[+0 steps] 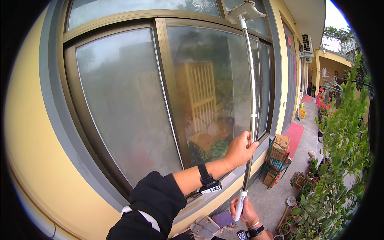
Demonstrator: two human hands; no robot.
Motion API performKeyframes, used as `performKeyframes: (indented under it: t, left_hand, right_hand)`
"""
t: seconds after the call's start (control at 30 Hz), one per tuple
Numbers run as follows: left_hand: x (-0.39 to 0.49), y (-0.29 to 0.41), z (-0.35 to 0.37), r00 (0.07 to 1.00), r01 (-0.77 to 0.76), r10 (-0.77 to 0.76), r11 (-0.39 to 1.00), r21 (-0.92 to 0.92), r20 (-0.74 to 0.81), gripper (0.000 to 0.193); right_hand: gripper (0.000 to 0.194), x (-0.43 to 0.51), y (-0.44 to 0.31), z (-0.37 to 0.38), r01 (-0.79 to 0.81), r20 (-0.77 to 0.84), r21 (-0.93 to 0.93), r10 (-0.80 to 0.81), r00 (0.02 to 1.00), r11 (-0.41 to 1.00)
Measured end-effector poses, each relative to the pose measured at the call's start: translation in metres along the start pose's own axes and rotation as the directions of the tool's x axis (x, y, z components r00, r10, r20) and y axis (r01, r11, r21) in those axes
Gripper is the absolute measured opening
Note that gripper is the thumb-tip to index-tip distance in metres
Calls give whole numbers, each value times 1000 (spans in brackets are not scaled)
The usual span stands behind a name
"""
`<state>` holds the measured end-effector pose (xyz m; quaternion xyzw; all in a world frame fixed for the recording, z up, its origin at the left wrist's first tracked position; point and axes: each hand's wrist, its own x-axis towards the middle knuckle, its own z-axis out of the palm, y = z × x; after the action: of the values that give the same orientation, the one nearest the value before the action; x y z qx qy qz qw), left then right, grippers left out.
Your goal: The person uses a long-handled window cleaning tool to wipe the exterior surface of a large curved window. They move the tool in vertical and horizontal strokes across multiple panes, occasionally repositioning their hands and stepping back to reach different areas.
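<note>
A long metal pole of a flat mop runs upright in front of the window. Its head, with a pale pad, is at the upper right part of the window frame; whether it touches the glass I cannot tell. My left hand grips the pole around its middle. Lower down, my right hand holds the white plastic handle at the pole's bottom end. Behind the pole are the brown metal-framed window panes, which reflect plants and sky.
A green metal chair with cardboard boxes stands right of the window. Potted plants and leafy shrubs line the path's right side. A red mat lies by the door. Grey slippers and a purple object are low, near the wall.
</note>
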<state>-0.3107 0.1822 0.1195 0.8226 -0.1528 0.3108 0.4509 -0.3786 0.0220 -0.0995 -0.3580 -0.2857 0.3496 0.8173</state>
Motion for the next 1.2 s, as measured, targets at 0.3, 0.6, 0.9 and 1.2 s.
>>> performKeyframes:
  t: [0.3,0.6,0.9,1.2]
  left_hand:
    - [-5,11,-5,957,-74,124,979,192,-263,27]
    - [19,7,-54,856,-36,244,908,418,-456,31]
    - [16,37,-75,799,19,283,870,492,-531,32]
    - [-10,75,-74,834,12,160,952,307,-528,32]
  right_hand:
    - [71,18,3,31,101,-174,-216,-140,975,971]
    - [44,63,-17,54,158,-14,-226,-165,986,961]
    - [43,69,-51,49,103,101,-284,-77,992,953]
    - [48,34,-93,36,80,194,-353,-11,981,932]
